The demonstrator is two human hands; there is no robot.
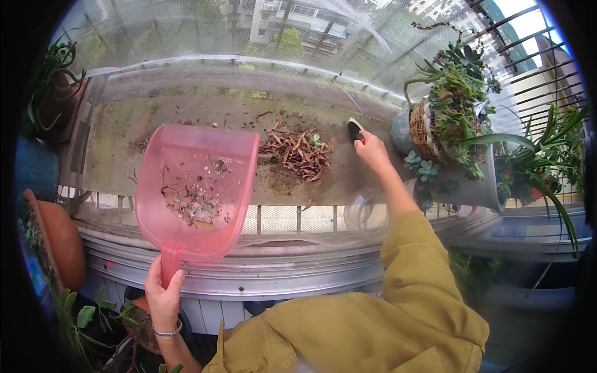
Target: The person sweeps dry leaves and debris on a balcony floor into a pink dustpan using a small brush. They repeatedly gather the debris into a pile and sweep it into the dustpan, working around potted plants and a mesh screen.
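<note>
My left hand (pixel 163 291) grips the handle of a translucent pink plastic dustpan (pixel 151 200). Inside it lie dry leaf bits, soil crumbs and small pale specks (pixel 196 205). The pan is held over the left part of a dirty, weathered board (pixel 112 154), its open edge facing away from me. To the right of the pan, a heap of dry reddish-brown leaves (pixel 303 154) rests on the board. My right hand (pixel 373 151), beyond that heap, holds a small black-and-red tool with a pale edge (pixel 355 127), possibly a brush; my fingers hide part of it.
Potted succulents (pixel 454 102) and a long-leaved plant (pixel 536 149) crowd the right side. A terracotta pot (pixel 60 242) and a blue pot (pixel 37 168) stand at left. Clear mesh sheeting (pixel 186 42) borders the far side. A metal window track (pixel 242 279) runs in front of me.
</note>
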